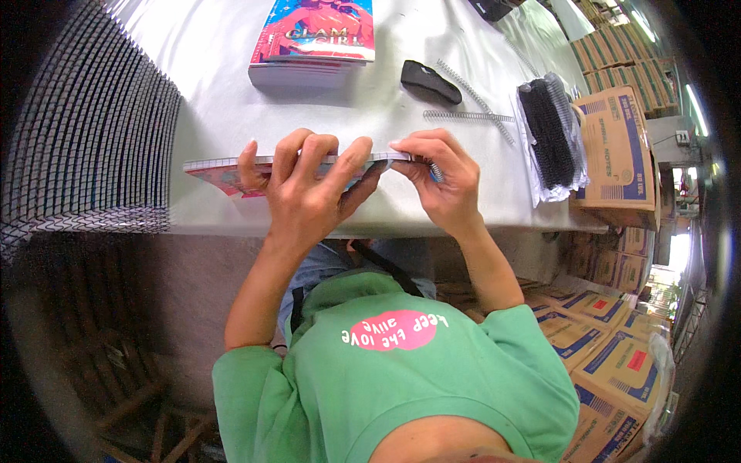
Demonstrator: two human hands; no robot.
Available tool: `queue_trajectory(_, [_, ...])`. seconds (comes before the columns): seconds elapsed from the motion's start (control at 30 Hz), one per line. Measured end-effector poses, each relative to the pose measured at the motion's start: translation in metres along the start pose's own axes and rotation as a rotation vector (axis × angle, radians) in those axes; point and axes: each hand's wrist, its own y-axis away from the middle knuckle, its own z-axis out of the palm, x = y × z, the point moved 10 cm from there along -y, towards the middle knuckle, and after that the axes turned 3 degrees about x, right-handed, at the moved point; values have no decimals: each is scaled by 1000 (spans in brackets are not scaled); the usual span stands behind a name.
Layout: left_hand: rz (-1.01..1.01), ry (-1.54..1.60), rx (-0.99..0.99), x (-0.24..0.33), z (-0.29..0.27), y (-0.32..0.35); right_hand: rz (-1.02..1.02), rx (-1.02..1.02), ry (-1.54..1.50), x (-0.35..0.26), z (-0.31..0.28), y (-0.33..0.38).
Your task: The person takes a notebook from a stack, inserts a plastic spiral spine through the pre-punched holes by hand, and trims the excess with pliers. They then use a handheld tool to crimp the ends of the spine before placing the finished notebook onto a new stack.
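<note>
A thin notebook (pixel 211 177) with a colourful pink and blue cover is held on edge above the white table, its page edges facing up. My left hand (pixel 302 174) grips it along its length, the fingers over the top edge and the thumb underneath. At the notebook's right end my right hand (pixel 441 176) pinches with thumb and index finger. A short stretch of metal spiral coil (pixel 437 172) shows beneath the right fingers; how far it is threaded into the notebook is hidden. Farther back lies a stack of similar notebooks (pixel 312 35), a bright illustrated cover on top.
Loose metal coils (pixel 471 116) lie right of centre on the table (pixel 224 100), beside a dark elongated object (pixel 430 82). A black coil bundle (pixel 549 133) rests on plastic before a cardboard box (pixel 617 150). Rows of black wire loops (pixel 93 116) rise at left. More boxes (pixel 617 366) stand lower right.
</note>
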Motion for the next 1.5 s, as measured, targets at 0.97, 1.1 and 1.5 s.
queue_trajectory(0.97, [-87, -23, 67, -3, -2, 1, -121, -252, 155, -15, -5, -6])
queue_trajectory(1.1, [-110, 6, 48, -5, -2, 0, -49, -536, 131, -2, 11, -4])
queue_trajectory(1.5, [-107, -60, 61, -12, -15, 4, 142, -371, 755, 227, -22, -55])
